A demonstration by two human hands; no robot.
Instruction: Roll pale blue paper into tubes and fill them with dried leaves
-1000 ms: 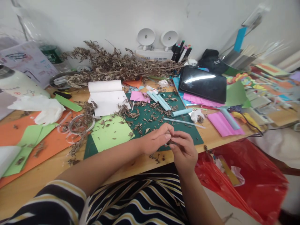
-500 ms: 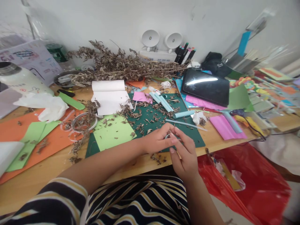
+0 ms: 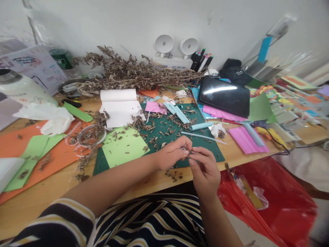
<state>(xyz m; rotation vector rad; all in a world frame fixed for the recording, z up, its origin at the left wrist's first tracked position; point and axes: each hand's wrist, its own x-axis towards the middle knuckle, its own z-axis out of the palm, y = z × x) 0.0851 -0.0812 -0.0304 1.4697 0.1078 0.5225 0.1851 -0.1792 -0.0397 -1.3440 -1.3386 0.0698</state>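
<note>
My left hand (image 3: 172,153) and my right hand (image 3: 205,168) meet over the near edge of the dark green cutting mat (image 3: 205,145). Both are closed in a pinch on one small pale piece that I cannot make out, fingertips touching. Dried leaf crumbs (image 3: 173,175) lie on the wooden table just below the hands. Several rolled light-blue paper tubes (image 3: 178,112) lie on the mat further back, and a light-green sheet (image 3: 124,145) covers the mat's left part.
A bundle of dried branches (image 3: 133,72) runs along the back. White folded paper (image 3: 119,106), orange sheets (image 3: 58,156), pink paper (image 3: 244,139), a black tablet (image 3: 224,96) and markers (image 3: 202,58) crowd the table. A red plastic bag (image 3: 269,199) hangs at the right edge.
My right hand has turned and lowered slightly while both hands keep working the small piece at the same spot. The view shifted a little.
</note>
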